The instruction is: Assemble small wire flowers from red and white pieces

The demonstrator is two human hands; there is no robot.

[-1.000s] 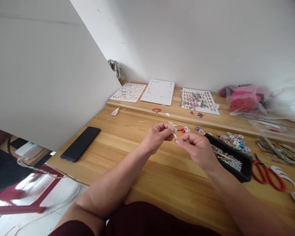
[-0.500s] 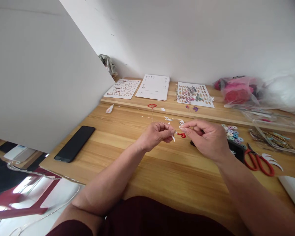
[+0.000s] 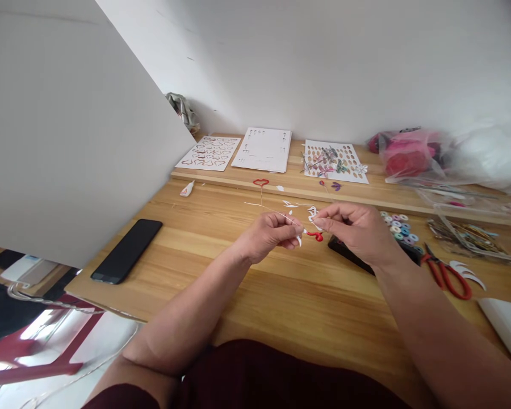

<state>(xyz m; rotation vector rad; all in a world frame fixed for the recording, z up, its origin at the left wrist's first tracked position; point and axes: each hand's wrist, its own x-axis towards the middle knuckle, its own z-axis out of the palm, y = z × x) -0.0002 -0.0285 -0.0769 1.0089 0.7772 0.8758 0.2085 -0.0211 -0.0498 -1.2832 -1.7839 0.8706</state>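
Observation:
My left hand (image 3: 279, 232) is closed in a pinch on a small red-and-white piece. The curled red part (image 3: 315, 235) sticks out to the right of the fingertips, and a white curved tip (image 3: 299, 242) shows below them. A thin pale thread (image 3: 266, 207) runs from these fingers up to the left. Just right of the red part, my right hand (image 3: 350, 230) has thumb and forefinger pressed together. What they pinch is too fine to make out. White paper cutouts (image 3: 313, 213) lie behind the hands.
Red-handled scissors (image 3: 447, 275), thread spools (image 3: 402, 230) and a black case (image 3: 351, 254) lie on the right. A phone (image 3: 126, 251) and a small glue bottle (image 3: 187, 188) lie on the left. Behind, a raised shelf holds a cutout sheet (image 3: 208, 153) and a pink bag (image 3: 409, 156).
The view has shifted slightly, showing more of the black case under my right hand. The pale thread from my left hand now shows longer. Both hands keep their pinches.

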